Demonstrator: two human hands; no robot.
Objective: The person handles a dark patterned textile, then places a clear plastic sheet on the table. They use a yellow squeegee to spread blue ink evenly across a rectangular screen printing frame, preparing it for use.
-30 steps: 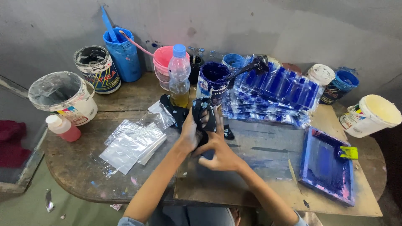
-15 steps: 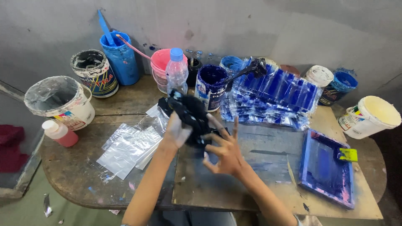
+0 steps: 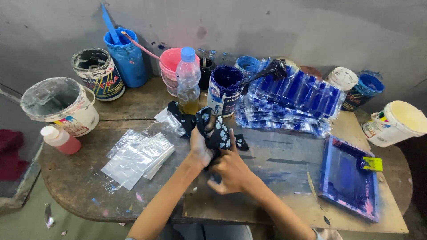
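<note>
My left hand (image 3: 199, 149) grips a dark rag with pale flower spots (image 3: 212, 126), bunched above the middle of the wooden table (image 3: 71, 186). My right hand (image 3: 230, 170) lies just below and to the right of it, its fingers pressed up into the same rag. Both hands look stained with blue ink. A stack of clear plastic bags (image 3: 135, 155) lies to the left of my left arm. Behind the rag stand a plastic bottle with a blue cap (image 3: 188, 82) and a dark blue ink tub (image 3: 224, 89).
Paint buckets line the back: white (image 3: 62, 106), black-rimmed (image 3: 95, 73), blue (image 3: 126, 58), pink (image 3: 171, 66). A pile of blue-printed plastic bags (image 3: 293, 102) sits back right, a blue-stained printing frame (image 3: 349, 182) at right, a white tub (image 3: 396, 122) far right, a small pink bottle (image 3: 60, 140) left.
The rag has gone from spread out and lifted to bunched in my left hand. My right hand has closed in under it from an open-fingered pose.
</note>
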